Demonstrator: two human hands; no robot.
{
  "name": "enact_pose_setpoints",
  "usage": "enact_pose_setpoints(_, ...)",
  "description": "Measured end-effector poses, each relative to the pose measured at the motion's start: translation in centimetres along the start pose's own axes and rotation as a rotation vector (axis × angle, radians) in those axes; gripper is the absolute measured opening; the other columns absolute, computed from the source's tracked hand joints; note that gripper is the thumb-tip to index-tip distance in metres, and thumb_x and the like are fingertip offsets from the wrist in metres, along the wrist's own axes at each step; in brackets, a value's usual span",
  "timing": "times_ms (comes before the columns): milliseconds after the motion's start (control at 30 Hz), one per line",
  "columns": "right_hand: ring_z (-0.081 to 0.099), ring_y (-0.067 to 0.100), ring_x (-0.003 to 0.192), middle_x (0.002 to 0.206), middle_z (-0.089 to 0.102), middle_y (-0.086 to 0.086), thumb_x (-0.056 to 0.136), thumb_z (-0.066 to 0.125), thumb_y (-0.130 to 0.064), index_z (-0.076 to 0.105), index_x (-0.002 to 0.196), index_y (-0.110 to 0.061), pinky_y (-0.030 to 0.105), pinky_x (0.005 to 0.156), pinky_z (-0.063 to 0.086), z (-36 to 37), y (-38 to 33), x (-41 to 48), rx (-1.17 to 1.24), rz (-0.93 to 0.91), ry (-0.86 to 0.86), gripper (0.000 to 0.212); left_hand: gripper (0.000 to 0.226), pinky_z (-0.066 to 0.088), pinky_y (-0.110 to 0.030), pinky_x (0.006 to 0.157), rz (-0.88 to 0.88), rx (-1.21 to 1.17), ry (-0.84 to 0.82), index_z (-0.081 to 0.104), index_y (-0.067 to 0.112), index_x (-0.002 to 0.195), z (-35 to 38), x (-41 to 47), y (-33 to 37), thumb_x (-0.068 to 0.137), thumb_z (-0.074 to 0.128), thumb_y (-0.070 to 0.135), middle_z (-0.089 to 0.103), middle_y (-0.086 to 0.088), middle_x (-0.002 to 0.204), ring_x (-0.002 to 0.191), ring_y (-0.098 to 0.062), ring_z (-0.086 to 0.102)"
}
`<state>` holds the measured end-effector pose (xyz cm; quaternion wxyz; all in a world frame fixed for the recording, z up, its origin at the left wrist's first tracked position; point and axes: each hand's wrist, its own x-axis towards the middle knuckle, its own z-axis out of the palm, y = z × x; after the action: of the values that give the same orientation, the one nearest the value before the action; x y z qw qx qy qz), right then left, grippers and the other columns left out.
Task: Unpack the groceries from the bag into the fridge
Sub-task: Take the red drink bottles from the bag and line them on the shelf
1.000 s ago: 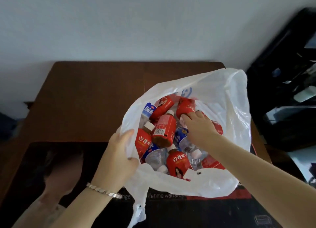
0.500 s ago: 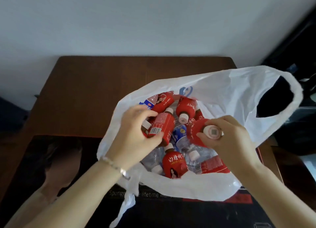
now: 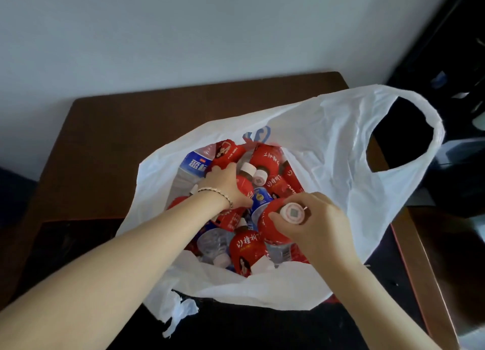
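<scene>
**A:** From the head camera, what is sitting in front of the person?

**B:** A white plastic bag [image 3: 328, 150] is lying open on a dark brown table [image 3: 126, 129] against a pale wall. One handle loop is standing up at the far right. The bag is holding a heap of small bottles, mostly red-labelled, with a few clear water bottles among them.

**A:** What is the right hand doing?

**B:** The right hand [image 3: 319, 227] is gripping a red-labelled bottle [image 3: 271, 227] at the near right of the heap, fingers wrapped tight around its neck, the pale cap [image 3: 293, 212] pointing up toward the camera. The bottle is sitting above the pile but within the bag's mouth.

**A:** And the left?

**B:** The left hand [image 3: 227, 185], with a thin bracelet [image 3: 219, 193] on the wrist, is reaching deeper into the bag. Its fingers are closing over a second red bottle [image 3: 242, 185] with a white cap, lying in the middle of the heap. I cannot tell whether that one is lifting off the pile.

**A:** Anything else inside?

**B:** A blue-labelled water bottle [image 3: 195, 163] is lying at the far left of the heap, and another red bottle [image 3: 246, 250] is resting near the front edge. The fridge is not showing clearly; dark shapes are filling the right edge.
</scene>
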<state>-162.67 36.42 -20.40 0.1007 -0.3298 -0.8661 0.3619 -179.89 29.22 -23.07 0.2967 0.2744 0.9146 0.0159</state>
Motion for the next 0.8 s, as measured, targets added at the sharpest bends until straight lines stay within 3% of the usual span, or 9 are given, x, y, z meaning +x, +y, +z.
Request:
enact_pose_setpoints(133,0.055,0.000,0.074,0.084,0.057,-0.015,0.070,0.074,-0.042,0.066,0.091,-0.029,0.010,0.063,0.044,0.0,0.5,-0.3,0.066,0.001,0.024,0.026,0.071,0.045,-0.036,0.091,0.131,0.028,0.030,0.041,0.027,0.125,0.3,-3.8,0.0,0.066,0.076,0.042,0.038,-0.006,0.125,0.114,-0.025,0.045)
enact_pose_setpoints(267,0.053,-0.004,0.074,0.087,0.056,-0.017,0.070,0.074,-0.042,0.064,0.094,-0.028,0.005,0.063,0.039,-0.3,0.8,-0.2,0.077,0.015,0.006,0.030,0.072,0.046,-0.031,0.094,0.144,-0.216,0.169,0.044,0.028,0.120,0.9,-7.2,-3.4,0.059,0.083,0.037,0.045,0.007,0.123,0.113,-0.011,0.048)
enact_pose_setpoints(367,0.055,-0.002,0.074,0.088,0.058,-0.015,0.069,0.075,-0.043,0.064,0.093,-0.026,0.007,0.062,0.041,-0.3,0.8,-0.1,0.053,-0.004,-0.005,0.031,0.055,0.050,-0.033,0.091,0.181,-0.324,0.183,0.051,0.031,0.106,0.5,-8.7,-4.9,0.061,0.077,0.048,0.055,0.011,0.110,0.103,-0.006,0.054)
enact_pose_setpoints(433,0.055,-0.002,0.072,0.087,0.060,-0.014,0.068,0.076,-0.043,0.063,0.091,-0.026,0.006,0.060,0.041,-0.3,0.6,0.0,0.039,-0.036,-0.018,0.031,0.046,0.048,-0.026,0.089,0.178,-0.323,0.205,0.053,0.031,0.107,0.5,-9.4,-4.9,0.069,0.071,0.049,0.051,0.013,0.111,0.103,-0.006,0.052)
enact_pose_setpoints(533,0.058,0.003,0.076,0.091,0.060,-0.012,0.070,0.075,-0.043,0.058,0.091,-0.028,0.009,0.061,0.042,-0.2,-0.1,0.0,-0.031,-0.059,-0.096,0.032,0.043,0.042,-0.017,0.076,0.189,-0.181,0.309,0.058,0.025,0.110,0.3,-9.6,-4.6,0.075,0.067,0.048,0.042,0.015,0.105,0.093,-0.005,0.047)
enact_pose_setpoints(633,0.060,0.008,0.080,0.094,0.057,-0.013,0.073,0.072,-0.046,0.050,0.092,-0.031,0.017,0.064,0.050,0.1,-0.7,-0.2,-0.095,-0.031,-0.138,0.032,0.030,0.034,-0.009,0.057,0.213,-0.105,0.355,0.057,0.026,0.093,-0.6,-10.0,-4.6,0.073,0.068,0.046,0.045,0.016,0.090,0.075,-0.003,0.047)
enact_pose_setpoints(800,0.060,0.009,0.077,0.088,0.054,-0.013,0.079,0.065,-0.049,0.043,0.093,-0.029,0.019,0.061,0.050,1.2,-1.9,-1.0,-0.198,-0.035,-0.148,0.033,0.030,0.034,-0.010,0.052,0.255,-0.118,0.348,0.043,0.029,0.085,-0.8,-10.9,-5.8,0.076,0.065,0.048,0.052,0.013,0.075,0.065,-0.006,0.053)
